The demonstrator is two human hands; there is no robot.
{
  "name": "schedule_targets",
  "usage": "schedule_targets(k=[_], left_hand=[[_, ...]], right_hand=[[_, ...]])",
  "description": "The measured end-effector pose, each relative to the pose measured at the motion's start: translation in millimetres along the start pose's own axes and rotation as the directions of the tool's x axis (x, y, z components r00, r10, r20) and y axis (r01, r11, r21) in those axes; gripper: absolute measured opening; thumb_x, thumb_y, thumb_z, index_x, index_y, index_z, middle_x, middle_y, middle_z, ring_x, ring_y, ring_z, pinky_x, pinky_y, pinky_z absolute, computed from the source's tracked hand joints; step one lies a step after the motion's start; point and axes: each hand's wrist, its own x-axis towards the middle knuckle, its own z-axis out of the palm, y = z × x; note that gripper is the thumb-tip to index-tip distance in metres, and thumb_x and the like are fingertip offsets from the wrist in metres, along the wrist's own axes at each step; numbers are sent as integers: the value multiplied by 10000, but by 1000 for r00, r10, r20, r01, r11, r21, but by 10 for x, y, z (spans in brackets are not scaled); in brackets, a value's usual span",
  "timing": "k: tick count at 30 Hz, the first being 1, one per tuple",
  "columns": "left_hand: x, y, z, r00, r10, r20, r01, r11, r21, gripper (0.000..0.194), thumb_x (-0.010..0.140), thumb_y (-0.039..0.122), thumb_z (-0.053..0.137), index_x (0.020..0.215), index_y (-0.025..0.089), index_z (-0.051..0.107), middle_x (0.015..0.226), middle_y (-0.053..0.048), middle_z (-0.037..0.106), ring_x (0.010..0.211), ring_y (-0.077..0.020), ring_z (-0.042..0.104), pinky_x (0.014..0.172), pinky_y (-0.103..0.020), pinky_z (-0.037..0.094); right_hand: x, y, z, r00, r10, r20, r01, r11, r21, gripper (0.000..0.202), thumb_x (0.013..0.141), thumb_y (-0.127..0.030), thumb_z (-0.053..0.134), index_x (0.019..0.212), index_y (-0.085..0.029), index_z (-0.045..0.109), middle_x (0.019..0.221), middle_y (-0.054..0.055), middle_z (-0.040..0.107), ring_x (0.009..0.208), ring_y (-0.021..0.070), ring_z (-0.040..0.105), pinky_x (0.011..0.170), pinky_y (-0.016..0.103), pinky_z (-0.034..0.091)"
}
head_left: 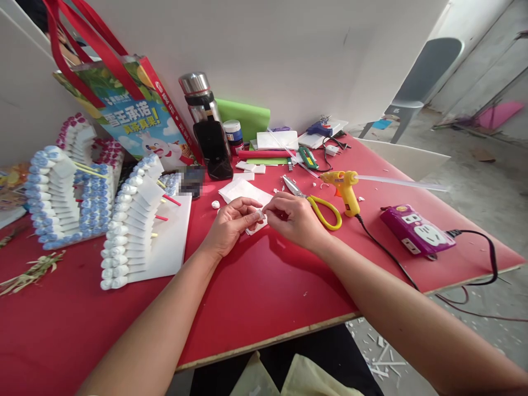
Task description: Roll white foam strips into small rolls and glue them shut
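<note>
My left hand [236,223] pinches a small piece of thin white paper [259,216] between thumb and fingers. The fingertips of my right hand [293,215] are closed on the right side of the same piece, and the two hands nearly touch. Part of the paper is hidden by my fingers. Just behind the hands lies a stack of white paper sheets [244,191]. Left of that stack rests a small white crumpled ball [215,204]. Scissors with yellow handles [325,213] lie beside my right hand, blades pointing away.
A yellow glue gun [345,190] and a purple power strip [416,230] stand at the right, with cables trailing. Arch-shaped models [127,231] covered in white and blue balls fill the left. Behind are a phone [212,146], a flask [196,96], a green cutter [308,158] and a bag [140,118].
</note>
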Motion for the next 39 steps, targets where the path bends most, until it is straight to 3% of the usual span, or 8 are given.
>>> schedule_targets(k=[21, 33, 36, 39], left_hand=[[-5, -28, 14, 998, 51, 20, -53, 990, 133, 219, 810, 303, 770, 928, 188, 626, 727, 22, 634, 601, -89, 524, 615, -237, 428], [9, -47, -6, 996, 67, 63, -77, 982, 172, 220, 861, 331, 719, 972, 204, 578, 731, 31, 619, 591, -88, 500, 608, -236, 408], [6, -34, 0, 994, 75, 78, -89, 978, 189, 251, 871, 341, 705, 1045, 215, 574, 735, 33, 607, 596, -91, 499, 604, -239, 404], [-3, -1, 21, 993, 69, 93, -88, 973, 215, 406, 875, 339, 701, 1229, 245, 526, 731, 42, 588, 611, -100, 509, 615, -242, 402]], right_hand=[[-2, 10, -15, 998, -59, -22, 58, 997, -54, 160, 844, -125, 553, 773, -161, 692, 774, 32, 622, 617, 106, 519, 593, 241, 393], [-39, 19, -4, 992, -124, 13, 125, 975, -182, 168, 882, -182, 547, 848, -165, 711, 857, 54, 641, 652, 119, 536, 604, 251, 387], [-40, 19, -8, 992, -121, 22, 123, 973, -194, 159, 886, -186, 553, 851, -166, 706, 865, 51, 640, 644, 114, 523, 595, 248, 377], [-38, 14, -13, 992, -119, 31, 123, 971, -206, 149, 886, -187, 560, 845, -163, 701, 866, 47, 637, 651, 113, 530, 592, 247, 368]])
